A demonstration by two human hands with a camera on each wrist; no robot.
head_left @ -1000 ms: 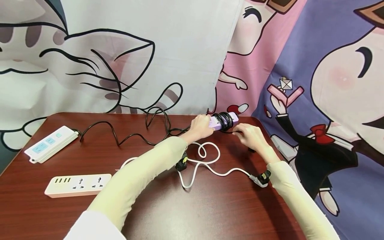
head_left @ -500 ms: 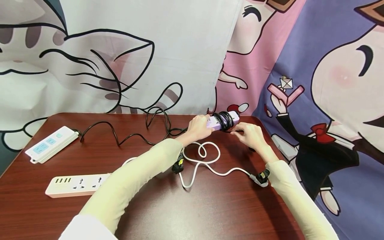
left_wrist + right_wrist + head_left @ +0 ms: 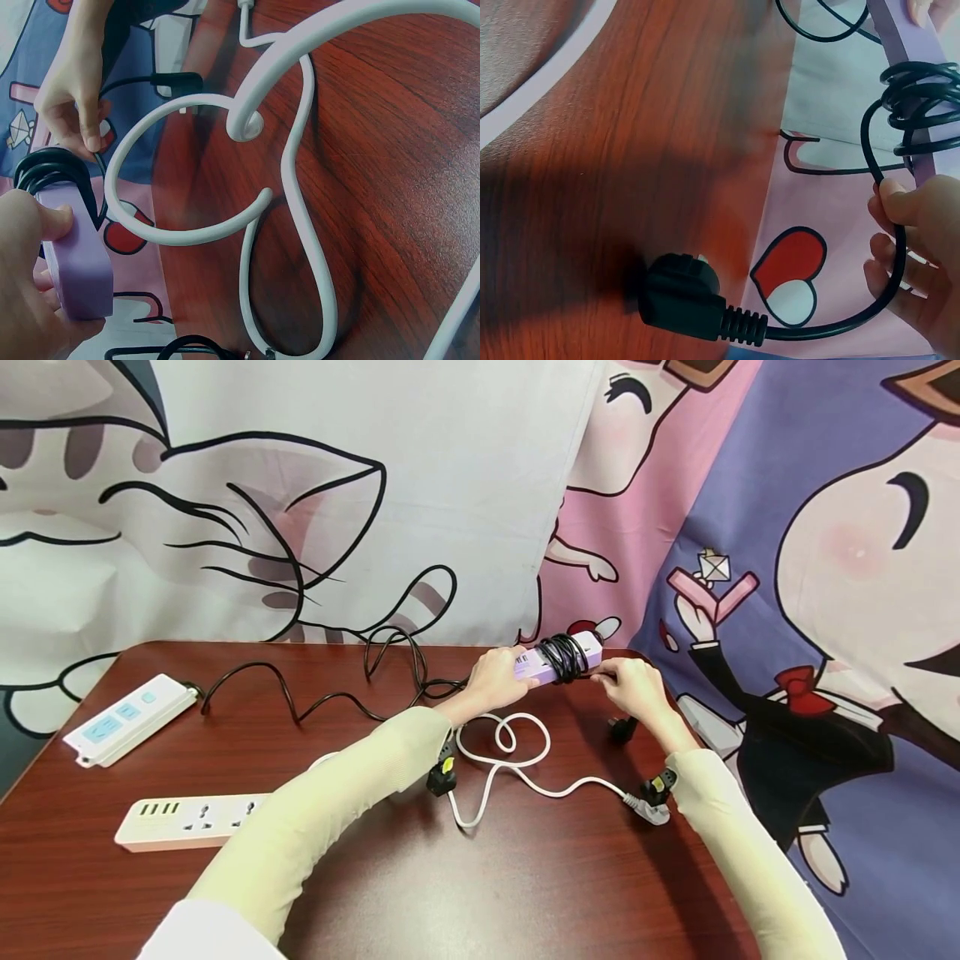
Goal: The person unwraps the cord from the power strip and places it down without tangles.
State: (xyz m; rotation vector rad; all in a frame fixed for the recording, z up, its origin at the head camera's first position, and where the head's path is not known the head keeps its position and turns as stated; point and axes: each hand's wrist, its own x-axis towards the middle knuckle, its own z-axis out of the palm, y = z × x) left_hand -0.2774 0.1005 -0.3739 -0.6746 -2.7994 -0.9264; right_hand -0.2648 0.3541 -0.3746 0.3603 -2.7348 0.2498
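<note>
My left hand grips one end of a purple power strip, held above the far right part of the table. A black cord is coiled several times around the strip's other half. In the right wrist view, my right hand pinches the cord's free length between thumb and forefinger, just beside the coils. From there the cord runs on to a black plug, which dangles over the wood. The left wrist view shows the strip's purple side under my left thumb.
A white power strip with blue sockets lies at the far left, its black cord trailing along the back. Nearer is another white strip. A white cord loops mid-table to a white plug. A printed cloth hangs behind.
My right hand has shifted slightly down, then right, with the cord. The purple strip has tilted up a little at its far end, and the dangling black plug shows more below the right hand.
</note>
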